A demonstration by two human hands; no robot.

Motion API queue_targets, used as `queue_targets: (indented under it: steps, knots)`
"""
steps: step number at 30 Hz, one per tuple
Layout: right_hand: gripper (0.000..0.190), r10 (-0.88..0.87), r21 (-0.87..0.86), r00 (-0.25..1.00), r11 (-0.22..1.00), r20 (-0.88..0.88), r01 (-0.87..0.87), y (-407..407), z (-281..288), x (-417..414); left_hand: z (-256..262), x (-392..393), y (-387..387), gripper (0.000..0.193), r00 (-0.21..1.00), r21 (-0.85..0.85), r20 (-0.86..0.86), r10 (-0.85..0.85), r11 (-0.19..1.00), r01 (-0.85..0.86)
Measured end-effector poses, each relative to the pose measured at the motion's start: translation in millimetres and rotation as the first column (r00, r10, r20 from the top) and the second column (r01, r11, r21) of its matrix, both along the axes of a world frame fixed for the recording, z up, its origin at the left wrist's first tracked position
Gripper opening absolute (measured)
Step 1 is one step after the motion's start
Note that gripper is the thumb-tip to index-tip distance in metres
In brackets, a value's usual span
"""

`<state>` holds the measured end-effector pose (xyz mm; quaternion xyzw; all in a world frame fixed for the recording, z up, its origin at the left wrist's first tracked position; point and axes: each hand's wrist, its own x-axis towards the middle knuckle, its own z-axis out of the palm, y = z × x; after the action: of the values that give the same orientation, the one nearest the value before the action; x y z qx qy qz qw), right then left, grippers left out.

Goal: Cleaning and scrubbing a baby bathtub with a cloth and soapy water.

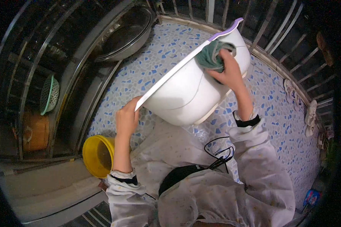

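Note:
A large white plastic basin (184, 90) with a purple part on its rim is tipped on its side before me, its outer wall towards me and its inside hidden. My left hand (127, 117) grips the rim at its lower left end, the thumb on the near side. In my right hand (228, 69) is a bunched green cloth (213, 56), pressed against the outer wall near the purple rim. A thin dark curved line runs over the wall below the cloth.
A yellow bucket (98, 156) stands by my left forearm. At the upper left is a big metal basin (128, 37); a green colander (50, 95) lies farther left. Railings (268, 27) border the mosaic-patterned floor (164, 42). Shoes (311, 113) lie along the right edge. A black cable (220, 157) crosses my lap.

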<state>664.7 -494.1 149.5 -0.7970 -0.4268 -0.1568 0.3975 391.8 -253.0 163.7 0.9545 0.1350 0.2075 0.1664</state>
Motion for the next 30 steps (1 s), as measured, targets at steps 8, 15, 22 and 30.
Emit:
queue_targets:
  steps: [8,15,22,30]
  knots:
    - [0.055,0.168,-0.24,0.984,0.955,-0.058,-0.177,32,7,-100,-7,-7,10,0.037,0.999,0.005,-0.035,0.015,1.0,-0.015]
    - [0.046,-0.142,-0.347,0.983,0.933,-0.12,0.092,-10,3,11,-1,-9,7,0.035,0.999,-0.004,-0.025,0.019,1.0,-0.019]
    - [0.044,0.095,-0.242,0.995,0.965,-0.028,-0.099,30,3,-43,-11,-13,17,0.042,0.999,0.02,-0.007,0.05,0.999,-0.05]
    - [0.044,0.356,-0.306,0.932,0.881,-0.075,-0.361,45,6,-95,-5,-18,18,0.041,0.998,0.023,-0.042,0.042,0.999,-0.041]
